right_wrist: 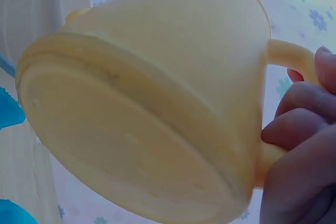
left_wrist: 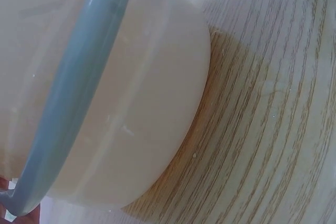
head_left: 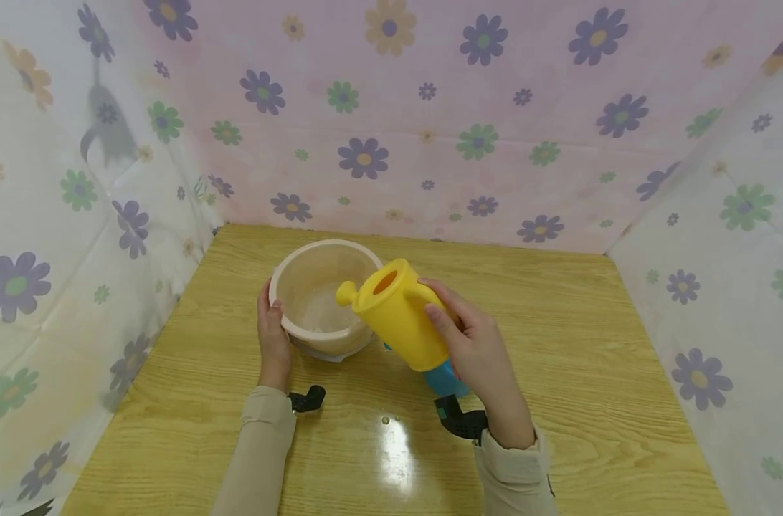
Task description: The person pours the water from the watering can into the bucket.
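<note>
My left hand holds the left side of a cream plastic bucket, thumb at its rim. The bucket stands on the table; its blue-grey handle hangs down the outside in the left wrist view. With my right hand I grip the handle of a yellow watering can. The can is raised and tilted left, its spout over the bucket's opening. From below, the right wrist view shows the can's round base, with fingers curled through the handle.
A blue object sits on the table, partly hidden behind the can and right hand. Small droplets lie on the wood table near the front. Flower-patterned cloth walls enclose the back and both sides.
</note>
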Available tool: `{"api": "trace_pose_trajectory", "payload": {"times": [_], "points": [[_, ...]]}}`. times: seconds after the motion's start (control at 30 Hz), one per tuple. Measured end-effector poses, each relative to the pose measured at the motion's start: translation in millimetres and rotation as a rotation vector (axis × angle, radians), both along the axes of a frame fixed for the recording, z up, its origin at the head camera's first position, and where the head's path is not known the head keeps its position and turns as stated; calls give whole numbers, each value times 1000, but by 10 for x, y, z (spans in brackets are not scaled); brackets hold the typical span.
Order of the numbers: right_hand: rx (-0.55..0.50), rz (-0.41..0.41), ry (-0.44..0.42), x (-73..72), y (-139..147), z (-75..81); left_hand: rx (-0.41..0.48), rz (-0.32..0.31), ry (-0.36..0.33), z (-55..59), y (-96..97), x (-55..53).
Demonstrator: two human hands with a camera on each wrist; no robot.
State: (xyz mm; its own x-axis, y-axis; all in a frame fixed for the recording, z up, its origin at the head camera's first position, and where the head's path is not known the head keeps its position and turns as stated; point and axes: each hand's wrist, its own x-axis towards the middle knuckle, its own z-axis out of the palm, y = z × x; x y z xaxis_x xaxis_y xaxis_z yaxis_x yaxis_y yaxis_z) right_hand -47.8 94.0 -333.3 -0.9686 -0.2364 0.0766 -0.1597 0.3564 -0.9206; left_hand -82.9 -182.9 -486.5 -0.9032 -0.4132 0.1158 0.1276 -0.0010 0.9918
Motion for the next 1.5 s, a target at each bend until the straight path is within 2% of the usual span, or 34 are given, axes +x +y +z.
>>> {"api": "trace_pose_trajectory", "payload": {"times": [0.8,0.87,1.0,1.1,1.3,1.5], "points": [[20,28,-15,-6,-33,71,12,-3,-8,1,15,-2],[18,28,-19,-9,-30,62,25,-2,-5,-50,-5,-26],[17,27,-18,-14,-27,54,34,3,13,-61,-14,-37],[12,29,-14,-19,-27,50,21,6,24,-9,7,-14],[7,30,-11,-29,-32,47,21,12,19,5,14,-5],[7,29,-14,-28,-35,46,21,10,8,-68,-20,-29]]}}
